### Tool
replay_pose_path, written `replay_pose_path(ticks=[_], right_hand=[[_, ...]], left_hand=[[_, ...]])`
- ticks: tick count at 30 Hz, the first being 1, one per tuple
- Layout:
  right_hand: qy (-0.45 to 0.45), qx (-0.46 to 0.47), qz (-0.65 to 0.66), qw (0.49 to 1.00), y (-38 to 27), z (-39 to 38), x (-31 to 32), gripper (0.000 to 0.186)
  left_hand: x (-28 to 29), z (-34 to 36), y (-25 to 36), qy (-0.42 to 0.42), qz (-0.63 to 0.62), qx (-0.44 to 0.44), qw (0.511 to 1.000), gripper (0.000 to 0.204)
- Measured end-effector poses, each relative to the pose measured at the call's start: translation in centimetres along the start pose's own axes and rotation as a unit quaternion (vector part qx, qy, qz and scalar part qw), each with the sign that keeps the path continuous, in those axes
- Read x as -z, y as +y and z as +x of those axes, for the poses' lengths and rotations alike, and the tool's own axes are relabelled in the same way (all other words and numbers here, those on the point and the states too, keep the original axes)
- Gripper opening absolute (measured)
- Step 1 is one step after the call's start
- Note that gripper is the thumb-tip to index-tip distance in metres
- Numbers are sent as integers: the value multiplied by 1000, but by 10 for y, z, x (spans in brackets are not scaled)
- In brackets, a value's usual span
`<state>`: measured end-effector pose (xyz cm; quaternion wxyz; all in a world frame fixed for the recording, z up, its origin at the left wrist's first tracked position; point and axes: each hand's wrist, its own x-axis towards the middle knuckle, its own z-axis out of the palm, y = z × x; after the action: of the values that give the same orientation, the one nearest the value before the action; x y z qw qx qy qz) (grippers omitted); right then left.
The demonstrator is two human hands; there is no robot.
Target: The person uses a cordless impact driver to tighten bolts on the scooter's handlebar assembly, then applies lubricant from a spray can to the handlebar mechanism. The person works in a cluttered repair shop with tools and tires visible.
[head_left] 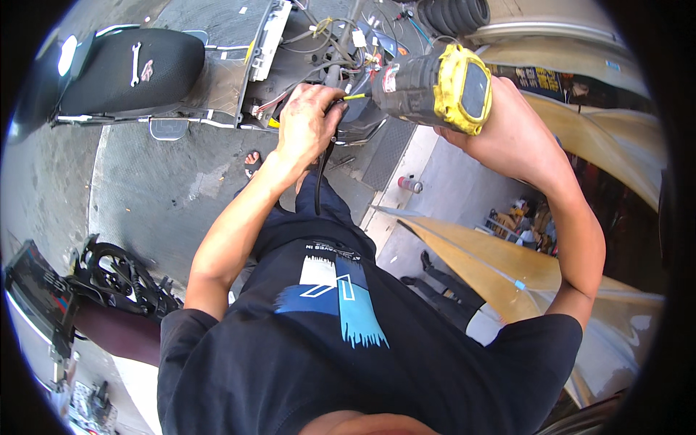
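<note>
My right hand [513, 129] is closed round a cordless drill [409, 90] with a black body and a yellow end. A thin yellow bit [355, 96] sticks out leftward from it toward my left hand [310, 122]. My left fingers are curled at the opened front of a scooter, close to the bit's tip. What they grip is hidden. Below them hangs a black cable-like strip [319, 177]. Loose wires [319, 32] and connectors spread over the scooter's bare front, just beyond both hands.
A wrench [135, 64] lies on the black scooter seat [174, 69] at the left. Stacked tyres [457, 14] stand at the far right. A small canister [409, 184] is on the floor. Tan sheets [464, 254] slant across the right. Another motorcycle [109, 275] stands lower left; a person's legs [446, 283] show lower right.
</note>
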<state>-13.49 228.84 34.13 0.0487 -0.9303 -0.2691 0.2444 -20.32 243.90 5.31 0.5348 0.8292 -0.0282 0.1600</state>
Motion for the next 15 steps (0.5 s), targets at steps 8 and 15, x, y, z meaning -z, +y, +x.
replay_pose_path(ticks=[8,15], right_hand=[[44,-136,277,950,67,-47,-62,38],[40,-193,681,705,150,-105,-180,23]], left_hand=[[-1,-3,9,-43,75,-60,994,38],[23,7,52,-121,177,-148,965,54]])
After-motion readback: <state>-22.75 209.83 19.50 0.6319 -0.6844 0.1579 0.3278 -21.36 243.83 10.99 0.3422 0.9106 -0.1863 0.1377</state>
